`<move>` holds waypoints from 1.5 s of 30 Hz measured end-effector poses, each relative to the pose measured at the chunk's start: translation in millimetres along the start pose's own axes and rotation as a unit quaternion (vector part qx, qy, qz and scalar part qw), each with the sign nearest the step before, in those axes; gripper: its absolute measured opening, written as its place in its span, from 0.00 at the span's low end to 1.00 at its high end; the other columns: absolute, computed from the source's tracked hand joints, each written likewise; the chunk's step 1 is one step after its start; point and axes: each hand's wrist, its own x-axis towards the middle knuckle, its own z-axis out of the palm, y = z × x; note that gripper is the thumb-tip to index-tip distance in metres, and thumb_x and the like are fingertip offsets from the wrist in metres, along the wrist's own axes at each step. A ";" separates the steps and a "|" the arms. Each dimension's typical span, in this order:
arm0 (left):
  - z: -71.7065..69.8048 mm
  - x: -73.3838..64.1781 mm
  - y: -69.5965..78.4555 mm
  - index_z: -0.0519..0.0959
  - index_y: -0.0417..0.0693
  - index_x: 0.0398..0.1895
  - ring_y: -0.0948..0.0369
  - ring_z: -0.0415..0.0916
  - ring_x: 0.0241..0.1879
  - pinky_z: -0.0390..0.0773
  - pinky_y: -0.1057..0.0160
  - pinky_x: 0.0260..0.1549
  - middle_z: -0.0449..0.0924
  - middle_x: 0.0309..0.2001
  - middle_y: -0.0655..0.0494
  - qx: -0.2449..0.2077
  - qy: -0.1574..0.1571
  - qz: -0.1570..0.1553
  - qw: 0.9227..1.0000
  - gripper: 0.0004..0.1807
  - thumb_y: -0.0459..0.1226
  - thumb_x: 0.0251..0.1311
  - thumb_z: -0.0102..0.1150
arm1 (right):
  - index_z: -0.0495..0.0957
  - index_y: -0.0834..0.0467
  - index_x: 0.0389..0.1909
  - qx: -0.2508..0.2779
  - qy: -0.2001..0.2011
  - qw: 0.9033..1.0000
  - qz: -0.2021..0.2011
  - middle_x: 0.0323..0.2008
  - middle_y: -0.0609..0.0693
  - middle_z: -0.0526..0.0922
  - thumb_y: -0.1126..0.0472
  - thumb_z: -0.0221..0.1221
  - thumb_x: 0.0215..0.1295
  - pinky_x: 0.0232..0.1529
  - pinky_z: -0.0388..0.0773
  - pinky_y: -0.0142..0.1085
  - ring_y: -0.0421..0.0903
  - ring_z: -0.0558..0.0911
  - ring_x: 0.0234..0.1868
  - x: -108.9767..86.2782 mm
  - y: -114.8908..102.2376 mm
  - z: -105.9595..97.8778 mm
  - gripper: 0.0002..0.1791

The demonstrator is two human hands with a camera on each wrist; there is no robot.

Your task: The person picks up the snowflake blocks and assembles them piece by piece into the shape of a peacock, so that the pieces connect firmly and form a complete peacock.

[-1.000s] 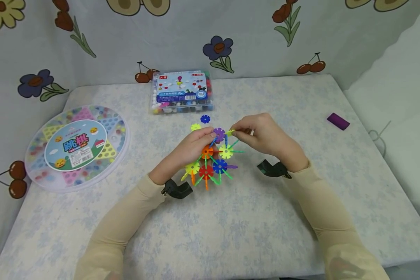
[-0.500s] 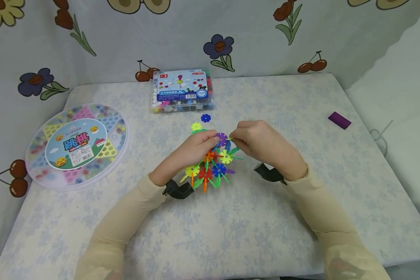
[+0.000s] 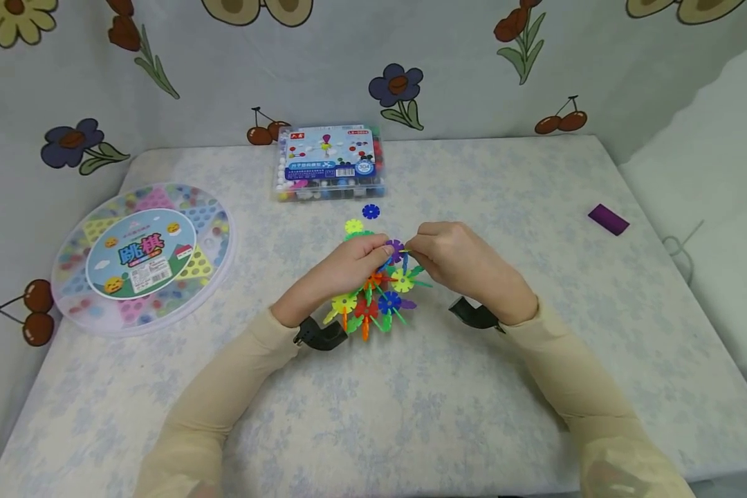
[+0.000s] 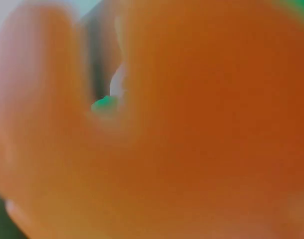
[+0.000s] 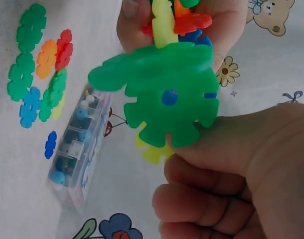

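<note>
My left hand (image 3: 351,264) grips a cluster of slotted flower-shaped plastic discs by its upper left side. Orange, red (image 3: 366,308), blue (image 3: 389,301), yellow (image 3: 402,280) and green discs interlock there, with a purple disc (image 3: 395,250) at the top. Beside that purple disc, my right hand (image 3: 467,263) pinches a yellow disc (image 5: 153,153), seen nearly edge-on from the head. In the right wrist view a large green disc (image 5: 157,122) hides part of it, so I cannot tell whether its slot meets another. Blurred orange fills most of the left wrist view.
Loose discs, among them a blue one (image 3: 371,211) and a yellow one (image 3: 353,226), lie behind the left hand. A clear box of colored beads (image 3: 330,164) stands at the back. At left is a round board-game case (image 3: 214,290); a purple piece (image 3: 609,219) lies far right.
The right hand has moved slightly down and turned, so the pinched yellow disc now shows edge-on against the purple disc. The left hand keeps its hold while the cluster has tilted a little.
</note>
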 end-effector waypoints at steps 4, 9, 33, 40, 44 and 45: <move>-0.9 2.8 -1.7 0.73 0.38 0.45 0.54 0.76 0.43 0.76 0.59 0.47 0.75 0.42 0.47 0.016 0.008 -0.022 1.000 0.19 0.44 0.82 0.37 | 0.87 0.66 0.35 0.016 -0.006 1.000 0.021 0.29 0.56 0.85 0.73 0.66 0.63 0.35 0.86 0.38 0.47 0.85 0.29 0.4 1.6 -0.8 0.03; -5.6 3.4 0.3 0.72 0.39 0.47 0.48 0.81 0.46 0.83 0.55 0.43 0.79 0.42 0.45 -0.060 -0.023 -0.045 0.997 0.19 0.45 0.83 0.35 | 0.87 0.64 0.40 0.086 -0.030 0.992 0.091 0.30 0.53 0.88 0.70 0.65 0.65 0.32 0.82 0.37 0.43 0.82 0.27 0.1 5.8 -12.3 0.05; -41.0 -2.1 0.9 0.50 0.41 0.81 0.52 0.70 0.71 0.69 0.54 0.73 0.65 0.73 0.40 -0.187 0.099 -0.091 0.973 0.31 0.46 0.83 0.31 | 0.80 0.59 0.61 0.139 -0.159 0.955 0.206 0.39 0.56 0.88 0.61 0.60 0.72 0.34 0.80 0.37 0.46 0.83 0.32 9.8 32.4 38.0 0.19; -35.7 2.8 -1.6 0.67 0.39 0.49 0.63 0.78 0.19 0.81 0.65 0.19 0.79 0.27 0.59 -0.253 0.042 -0.061 0.965 0.17 0.43 0.83 0.32 | 0.87 0.60 0.49 0.127 -0.161 0.967 0.149 0.36 0.54 0.88 0.65 0.65 0.67 0.34 0.76 0.37 0.44 0.79 0.30 7.5 30.9 74.2 0.11; -34.3 2.8 -1.6 0.67 0.44 0.47 0.63 0.78 0.18 0.79 0.65 0.16 0.79 0.27 0.60 -0.235 0.030 -0.065 0.969 0.13 0.42 0.82 0.33 | 0.86 0.62 0.38 0.132 -0.138 0.972 0.137 0.29 0.52 0.83 0.65 0.66 0.67 0.31 0.70 0.35 0.42 0.74 0.26 4.9 31.5 73.8 0.04; -34.1 2.7 -1.5 0.66 0.43 0.47 0.63 0.77 0.19 0.79 0.65 0.17 0.78 0.28 0.60 -0.226 0.026 -0.068 0.971 0.13 0.42 0.82 0.34 | 0.85 0.62 0.34 0.134 -0.133 0.973 0.130 0.27 0.51 0.81 0.65 0.66 0.67 0.30 0.69 0.35 0.42 0.72 0.25 4.5 32.2 73.1 0.03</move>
